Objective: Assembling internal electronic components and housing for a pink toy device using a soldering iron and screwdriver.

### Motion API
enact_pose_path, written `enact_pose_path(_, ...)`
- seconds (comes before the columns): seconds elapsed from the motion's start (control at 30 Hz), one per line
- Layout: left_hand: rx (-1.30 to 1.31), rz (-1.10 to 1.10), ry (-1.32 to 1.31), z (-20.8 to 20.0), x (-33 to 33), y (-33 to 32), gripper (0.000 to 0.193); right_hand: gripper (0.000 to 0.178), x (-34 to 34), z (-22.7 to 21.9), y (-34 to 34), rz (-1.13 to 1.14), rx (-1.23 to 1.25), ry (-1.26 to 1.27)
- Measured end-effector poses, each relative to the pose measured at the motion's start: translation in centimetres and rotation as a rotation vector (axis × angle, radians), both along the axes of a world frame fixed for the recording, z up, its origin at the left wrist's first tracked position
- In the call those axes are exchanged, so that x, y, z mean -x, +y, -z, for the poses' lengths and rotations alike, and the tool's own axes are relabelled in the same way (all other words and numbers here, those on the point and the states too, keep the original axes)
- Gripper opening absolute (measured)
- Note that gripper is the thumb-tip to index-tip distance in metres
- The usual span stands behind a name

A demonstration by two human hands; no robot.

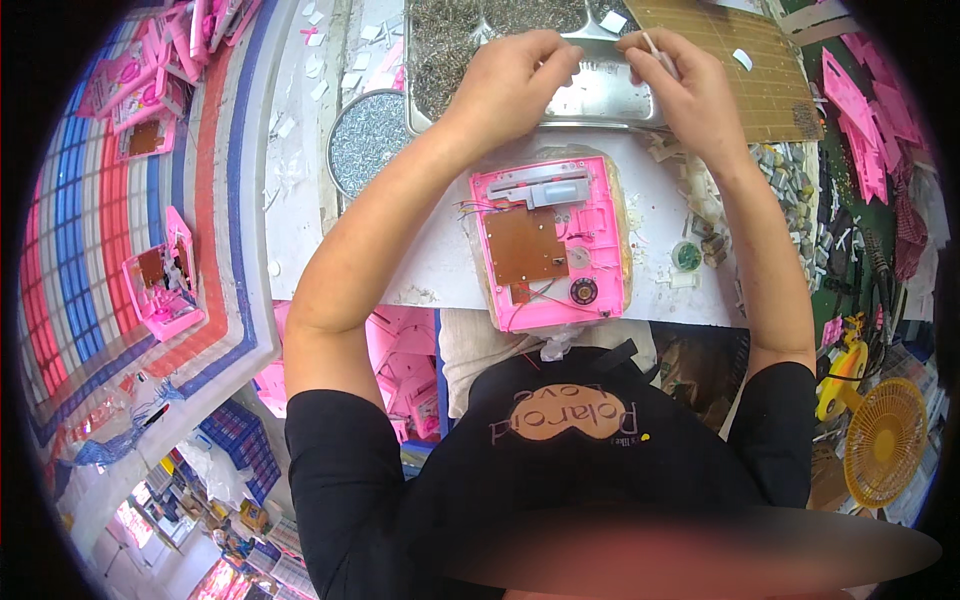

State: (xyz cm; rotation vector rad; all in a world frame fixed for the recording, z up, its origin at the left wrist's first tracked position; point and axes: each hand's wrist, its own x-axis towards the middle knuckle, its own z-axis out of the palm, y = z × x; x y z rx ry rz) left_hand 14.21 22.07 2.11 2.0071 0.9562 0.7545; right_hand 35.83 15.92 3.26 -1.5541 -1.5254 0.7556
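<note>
hands up over the metal tray (600, 100) at the far side of the desk (440, 260): left hand (515, 75) fingers pinched together, right hand (680, 80) clamped on a thin white stick (655, 50). pink casing (550, 245) lies open nearer, below both.

Head cam, steep down, close.

Bright even light, fisheye-bent edges, dark vignette, blurred bottom
</note>
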Motion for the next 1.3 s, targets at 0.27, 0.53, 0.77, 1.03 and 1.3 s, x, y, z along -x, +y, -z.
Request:
enact_pose_path(0.27,0.280,0.100,-0.112,-1.0,0.0,-1.7,0.037,0.025,-0.1,-0.4,-0.3,-0.216,0.183,0.109)
enact_pose_path(0.53,0.869,0.190,-0.348,-2.0,-0.1,-1.7,0.030,0.024,0.6,-0.1,-0.9,-0.150,0.132,0.304)
enact_pose_path(0.77,0.446,0.283,-0.194,-1.7,0.0,-0.9,0.029,0.025,1.7,-0.2,-0.9,-0.080,0.343,0.580)
enact_pose_path(1.03,-0.129,0.329,0.067,-3.6,-0.3,-1.0,0.026,0.027,-1.7,-0.1,1.3,-0.349,0.073,0.107)
enact_pose_path(1.3,0.133,0.106,-0.082,-2.2,-0.9,-2.1,0.039,0.018,-1.6,-0.7,-0.9,-0.255,0.205,0.461)
